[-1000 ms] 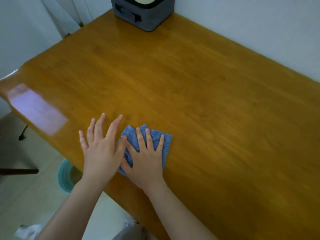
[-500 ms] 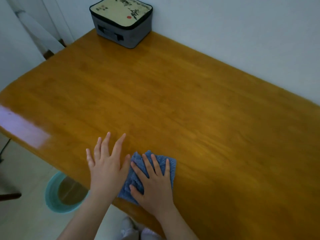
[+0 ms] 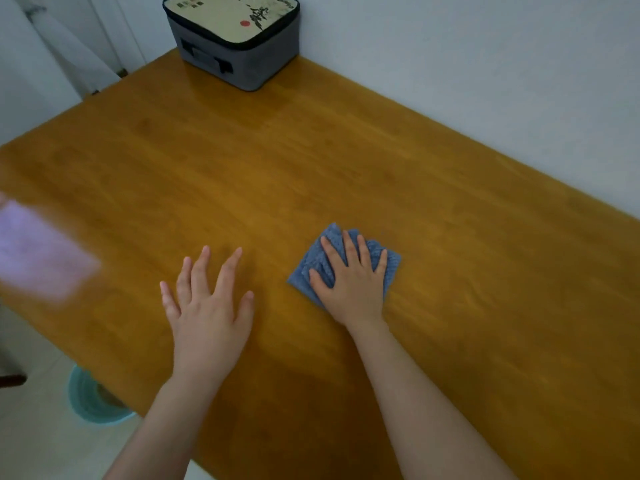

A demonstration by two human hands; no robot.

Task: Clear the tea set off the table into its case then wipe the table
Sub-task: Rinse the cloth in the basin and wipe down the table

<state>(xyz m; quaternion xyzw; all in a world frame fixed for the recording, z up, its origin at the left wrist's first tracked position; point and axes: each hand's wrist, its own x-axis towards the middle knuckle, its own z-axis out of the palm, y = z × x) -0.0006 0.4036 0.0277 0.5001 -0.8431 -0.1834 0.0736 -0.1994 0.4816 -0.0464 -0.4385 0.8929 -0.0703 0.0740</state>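
- Two hands lie flat on the table (image 3: 311, 150), and only the right hand (image 3: 349, 289) has work under it.
- Its fingers (image 3: 348, 245) are straight and spread, pressing a folded blue cloth (image 3: 392, 271) to the wood. Nothing is curled or pinched.
- The cloth is a squarish pad turned cornerwise, so I see no real long axis. One corner pokes out past the fingertips and another beside the thumb.
- The left hand (image 3: 207, 306) is also spread and holding nothing. It rests on bare wood to the left, well apart from the cloth, so the right hand is plainly the one to move it.
- The cloth sits near the near edge, about midway along it.
- The coming stroke turns on one thing: most of the bare wood lies ahead of the fingertips toward the wall edge, and off to the right end.
- I'd guess the next stroke is a push straight away from the body, or a sweep to the right.
- The case (image 3: 235, 39) stands zipped up at the far left corner, well apart from both hands. No tea things show on the wood, so the packing looks done and the wiping is in hand.
- That corner may need the case lifted, or the cloth taken round it.
- A teal bucket (image 3: 86, 400) stands on the floor below the near left edge.
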